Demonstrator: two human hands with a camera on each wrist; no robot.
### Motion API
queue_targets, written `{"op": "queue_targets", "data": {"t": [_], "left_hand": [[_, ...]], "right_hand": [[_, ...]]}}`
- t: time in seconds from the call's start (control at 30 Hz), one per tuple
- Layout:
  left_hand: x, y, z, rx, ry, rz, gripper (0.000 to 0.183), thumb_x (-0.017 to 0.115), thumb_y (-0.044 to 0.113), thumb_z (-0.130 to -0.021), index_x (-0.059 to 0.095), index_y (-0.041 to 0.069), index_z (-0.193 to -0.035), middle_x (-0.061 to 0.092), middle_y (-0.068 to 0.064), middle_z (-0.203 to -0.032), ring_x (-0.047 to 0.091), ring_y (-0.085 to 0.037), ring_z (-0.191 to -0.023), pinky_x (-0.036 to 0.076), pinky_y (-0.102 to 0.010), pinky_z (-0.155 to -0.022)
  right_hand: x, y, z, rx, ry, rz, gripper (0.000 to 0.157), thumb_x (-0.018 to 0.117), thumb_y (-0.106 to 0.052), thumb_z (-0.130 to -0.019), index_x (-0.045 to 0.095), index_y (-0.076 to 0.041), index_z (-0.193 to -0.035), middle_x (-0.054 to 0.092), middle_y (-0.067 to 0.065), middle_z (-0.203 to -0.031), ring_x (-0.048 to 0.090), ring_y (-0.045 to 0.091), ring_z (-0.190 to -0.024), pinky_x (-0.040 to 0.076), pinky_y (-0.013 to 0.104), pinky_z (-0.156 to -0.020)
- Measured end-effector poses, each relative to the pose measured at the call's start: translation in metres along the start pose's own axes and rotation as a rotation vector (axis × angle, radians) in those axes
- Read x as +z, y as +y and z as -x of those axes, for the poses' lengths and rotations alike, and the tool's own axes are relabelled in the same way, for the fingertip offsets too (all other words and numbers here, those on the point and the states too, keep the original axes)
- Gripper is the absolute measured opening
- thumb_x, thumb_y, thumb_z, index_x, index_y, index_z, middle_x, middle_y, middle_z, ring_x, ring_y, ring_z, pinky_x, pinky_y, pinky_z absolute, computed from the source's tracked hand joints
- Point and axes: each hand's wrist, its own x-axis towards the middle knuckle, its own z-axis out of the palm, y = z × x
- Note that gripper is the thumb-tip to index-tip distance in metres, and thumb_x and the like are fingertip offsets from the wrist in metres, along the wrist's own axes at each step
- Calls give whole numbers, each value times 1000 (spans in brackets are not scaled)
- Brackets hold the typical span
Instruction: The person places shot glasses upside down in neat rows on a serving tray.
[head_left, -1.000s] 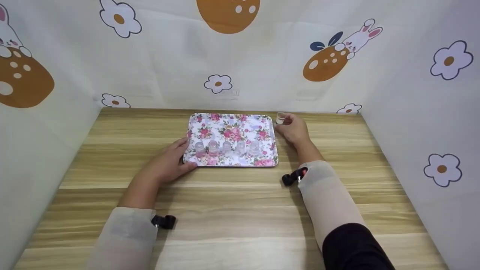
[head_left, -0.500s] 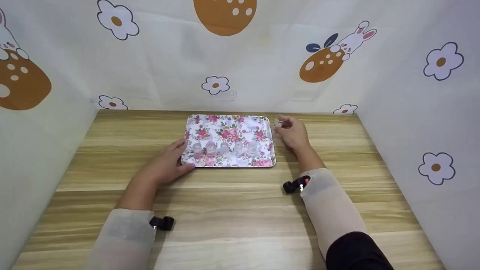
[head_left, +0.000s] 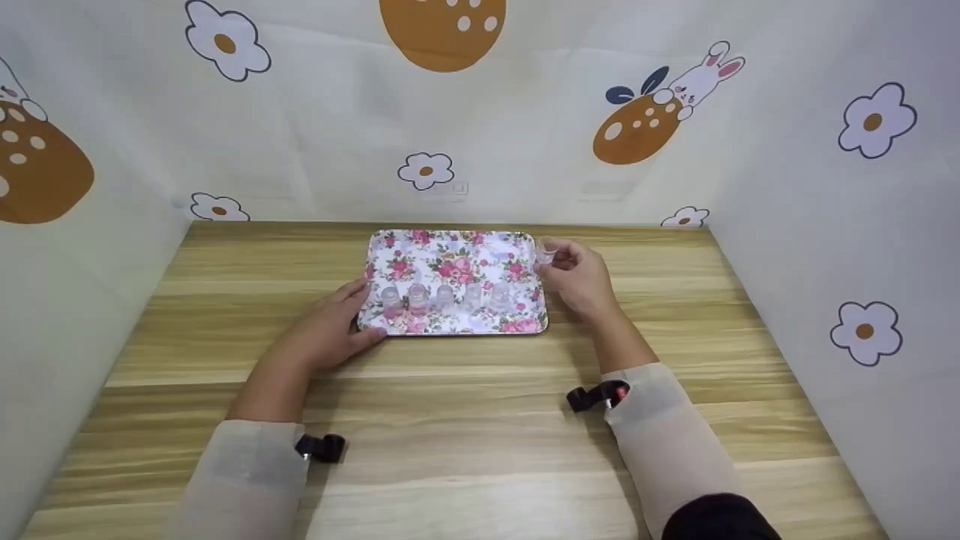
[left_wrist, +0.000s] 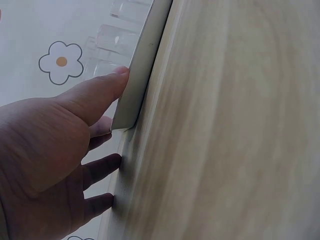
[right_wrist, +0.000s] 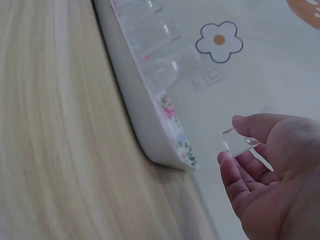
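A floral tray (head_left: 450,259) lies on the table, with several small clear cups (head_left: 418,298) in a row along its near side. At the tray's front left corner, my left hand (head_left: 330,326) holds its edge, thumb along the front rim and fingers spread along the left side. In the left wrist view, my left thumb (left_wrist: 107,90) touches the rim. My right hand (head_left: 581,277) pinches another small clear cup (right_wrist: 235,142) between thumb and fingers, by the tray's right rim near the back corner.
The wood-grain table (head_left: 465,427) stretches in front of the tray and to both sides. A pale patterned curtain (head_left: 330,135) rises behind the table and along its left and right edges. Black wrist cameras (head_left: 322,448) sit on both forearms.
My right hand, with the cup pinched in it, has moved nearer and slightly left, to the tray's right rim. My left hand stays at the tray's corner. The head view has shifted slightly.
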Motion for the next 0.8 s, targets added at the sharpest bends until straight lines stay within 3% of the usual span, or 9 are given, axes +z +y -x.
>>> {"op": "queue_targets", "data": {"t": [0.43,0.67,0.8], "left_hand": [[1,-2,-1,-13,-20,9,88,65,48,-105,22,6,-171,12,-11,-182,16,-47,-166,18,-64,-135],[2,-2,-3,-6,-15,6,89,64,50,-105,23,6,-171,12,-10,-183,16,-48,-166,18,-65,-135],[2,-3,-3,-2,-6,6,89,66,49,-105,23,6,-170,13,-11,-182,17,-48,-165,17,-65,-135]], "right_hand": [[-1,-10,22,22,-57,-52,40,84,-6,-90,71,-3,-127,77,21,-123,72,21,-107,61,22,-91],[-5,-10,22,-19,-72,6,38,85,-15,-91,76,-10,-128,76,9,-112,69,19,-103,59,21,-87],[-6,-7,21,-43,-76,29,37,84,-23,-94,78,-13,-129,76,7,-118,67,20,-108,58,18,-87]]}}
